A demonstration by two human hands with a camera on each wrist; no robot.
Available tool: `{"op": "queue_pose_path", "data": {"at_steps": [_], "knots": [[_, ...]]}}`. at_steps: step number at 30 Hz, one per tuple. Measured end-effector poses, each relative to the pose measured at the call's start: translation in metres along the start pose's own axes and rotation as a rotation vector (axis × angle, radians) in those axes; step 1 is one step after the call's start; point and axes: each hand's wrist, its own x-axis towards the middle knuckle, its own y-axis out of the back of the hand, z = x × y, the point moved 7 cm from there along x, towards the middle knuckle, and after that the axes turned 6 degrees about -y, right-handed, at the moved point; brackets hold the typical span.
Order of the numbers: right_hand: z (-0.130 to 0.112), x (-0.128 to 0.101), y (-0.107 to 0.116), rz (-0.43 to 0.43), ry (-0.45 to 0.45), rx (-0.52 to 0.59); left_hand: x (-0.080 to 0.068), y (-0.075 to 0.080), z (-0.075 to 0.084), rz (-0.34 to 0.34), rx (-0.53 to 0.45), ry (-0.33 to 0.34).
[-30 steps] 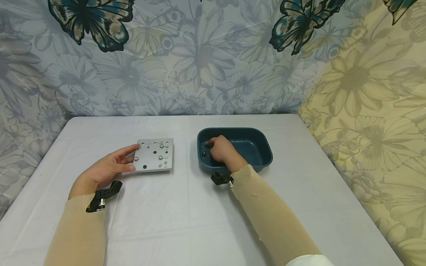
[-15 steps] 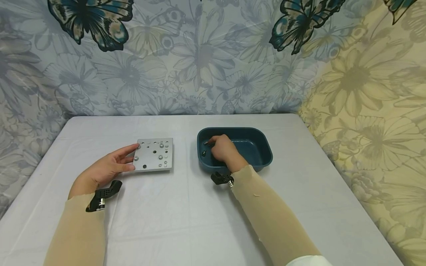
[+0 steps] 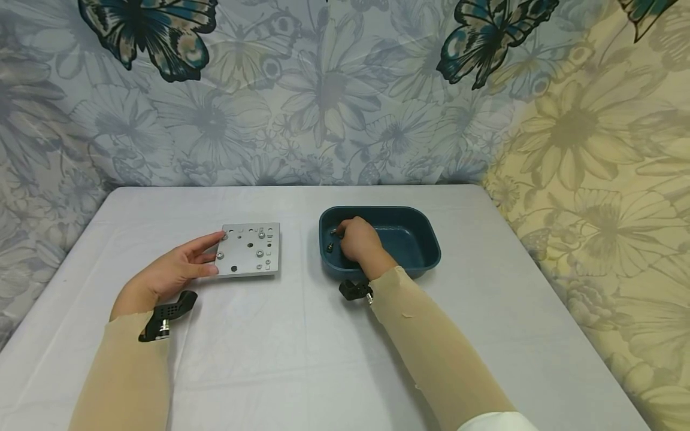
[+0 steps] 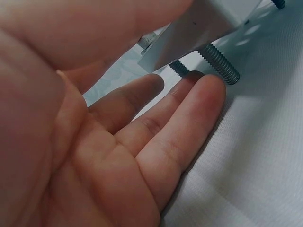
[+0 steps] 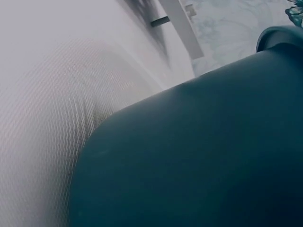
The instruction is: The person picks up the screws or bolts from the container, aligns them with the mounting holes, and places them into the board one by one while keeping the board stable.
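A square grey metal plate (image 3: pixel 249 251) with holes and a few bolts in it stands on the white table. My left hand (image 3: pixel 219 254) holds its left edge, thumb at the front corner. In the left wrist view my fingers (image 4: pixel 184 109) lie under the plate (image 4: pixel 199 28), their tips against the threaded bolts (image 4: pixel 218 64) it stands on. My right hand (image 3: pixel 345 234) is inside the dark blue tub (image 3: pixel 420 218), fingers curled, pinching a small dark bolt (image 3: pixel 333 231) near the left wall. Another loose bolt (image 3: pixel 329 246) lies beside it. The right wrist view shows only the tub's outer wall (image 5: pixel 199 161).
The white cloth-covered table (image 3: pixel 302 359) ends at a floral curtain behind and to the right. Black camera mounts sit on my left wrist (image 3: pixel 164 317) and my right wrist (image 3: pixel 353 290). The tub stands right of the plate with a gap between them.
My right hand has shifted slightly left and back inside the tub, keeping the small bolt at its fingertips. The left hand and plate have stayed put.
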Motion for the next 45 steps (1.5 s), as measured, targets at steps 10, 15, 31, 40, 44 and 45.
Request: {"op": "queue_pose_path", "data": {"at_steps": [10, 15, 31, 40, 44, 45], "knots": [[-0.001, 0.0, 0.001, 0.008, 0.011, -0.065, 0.001, 0.001, -0.002, -0.005, -0.003, -0.005], [-0.001, -0.001, 0.001, 0.013, 0.007, -0.048, 0.001, 0.001, -0.003, -0.007, 0.001, -0.011], [0.009, -0.014, 0.026, 0.035, -0.017, 0.404, 0.001, 0.0, -0.002, -0.012, -0.006, -0.016], [0.019, -0.014, 0.024, -0.093, -0.11, 1.063, 0.001, 0.0, -0.003, -0.017, -0.008, -0.022], [0.015, -0.015, 0.023, -0.111, -0.113, 1.188, 0.001, 0.0, -0.003, -0.015, -0.009, -0.019], [0.013, -0.015, 0.023, -0.115, -0.11, 1.212, 0.001, 0.0, -0.003, -0.015, -0.009, -0.019]]}}
